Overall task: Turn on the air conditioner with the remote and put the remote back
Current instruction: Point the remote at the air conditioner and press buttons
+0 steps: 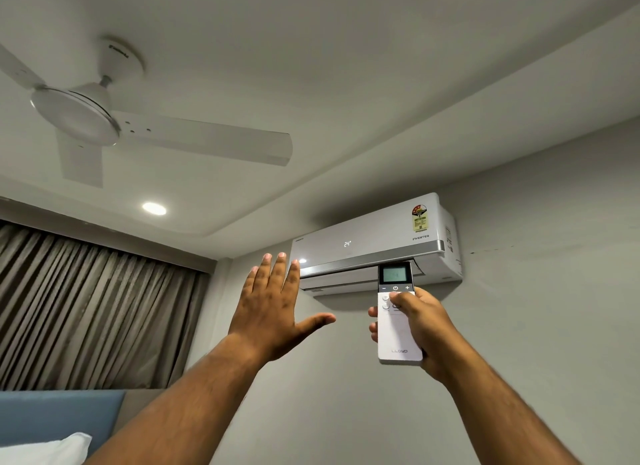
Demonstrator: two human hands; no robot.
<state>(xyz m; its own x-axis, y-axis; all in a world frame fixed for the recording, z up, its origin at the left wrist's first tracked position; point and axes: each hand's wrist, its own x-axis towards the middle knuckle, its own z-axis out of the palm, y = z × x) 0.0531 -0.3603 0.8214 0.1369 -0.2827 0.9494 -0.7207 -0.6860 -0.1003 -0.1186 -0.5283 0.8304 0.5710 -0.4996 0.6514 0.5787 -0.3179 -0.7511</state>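
A white wall-mounted air conditioner (pixel 375 237) hangs high on the grey wall, its front panel showing a lit "24". My right hand (pixel 424 326) grips a white remote (pixel 398 329) upright and aimed at the unit, with my thumb resting on the buttons just below the small grey screen. The remote's top overlaps the unit's lower flap in view. My left hand (pixel 273 305) is raised beside it, palm toward the unit, fingers spread, holding nothing.
A white ceiling fan (pixel 93 118) hangs at the upper left, blades still. A round ceiling light (pixel 154 208) glows above brown curtains (pixel 86 308). A blue headboard (pixel 59 412) and white pillow (pixel 45 450) sit at the bottom left.
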